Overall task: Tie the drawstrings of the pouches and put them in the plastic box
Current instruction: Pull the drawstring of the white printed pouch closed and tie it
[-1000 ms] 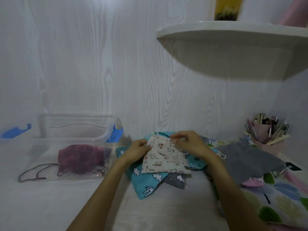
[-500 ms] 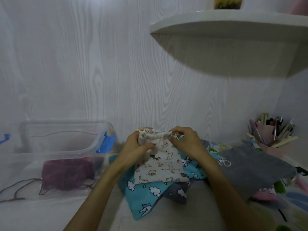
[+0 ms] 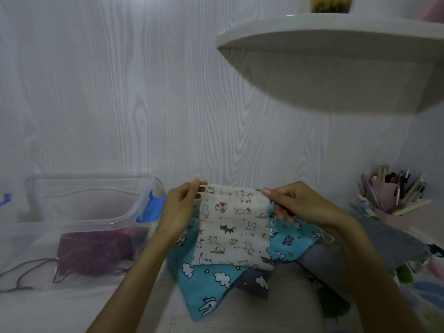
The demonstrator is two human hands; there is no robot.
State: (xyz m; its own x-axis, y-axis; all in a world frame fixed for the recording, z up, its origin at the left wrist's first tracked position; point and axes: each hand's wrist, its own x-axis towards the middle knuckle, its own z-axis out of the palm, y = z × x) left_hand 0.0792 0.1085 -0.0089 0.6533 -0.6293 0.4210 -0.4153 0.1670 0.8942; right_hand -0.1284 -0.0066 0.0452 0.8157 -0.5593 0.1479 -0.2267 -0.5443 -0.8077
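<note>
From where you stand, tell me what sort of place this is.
Probably a home desk or craft corner: a wood-grain wall panel, a corner shelf overhead, a pink holder of pens, and printed fabric pouches piled on the surface.

Both hands hold a cream cat-print pouch (image 3: 234,227) up by its top corners: the left hand (image 3: 179,212) pinches the drawstring (image 3: 200,186) at one corner, the right hand (image 3: 298,205) the other. Its lower edge rests on a blue cloud-print pouch (image 3: 206,284) and a grey pouch (image 3: 389,246). To the left a clear plastic box (image 3: 81,212) holds a maroon pouch (image 3: 96,251), cords trailing out. A pen cup (image 3: 386,195) stands far right.
</note>
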